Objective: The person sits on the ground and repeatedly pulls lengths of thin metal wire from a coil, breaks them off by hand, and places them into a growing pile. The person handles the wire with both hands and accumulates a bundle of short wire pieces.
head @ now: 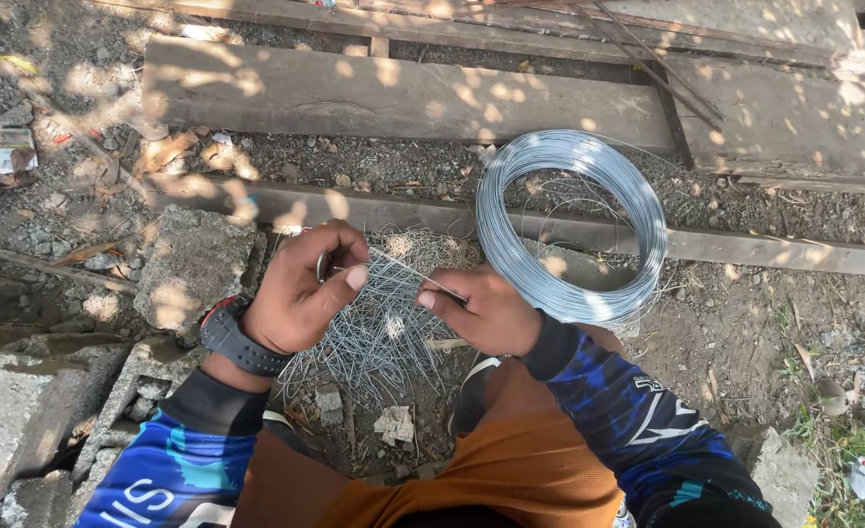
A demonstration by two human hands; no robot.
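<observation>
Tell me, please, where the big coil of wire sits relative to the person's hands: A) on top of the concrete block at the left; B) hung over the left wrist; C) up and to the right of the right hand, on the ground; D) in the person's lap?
C: the coil of wire lies on the gravel and a wooden plank, just beyond the right hand, while the left hand pinches a short wire piece.

Ground (745, 323) was bare dirt w/ gravel, dappled by sun. On it lay wood planks (403, 98) across the top, a coil of grey wire (648, 210) partly on a thin plank, a pile of cut wire pieces (384, 337), broken concrete blocks (193, 264) at left, and paper scraps (393, 423).
</observation>
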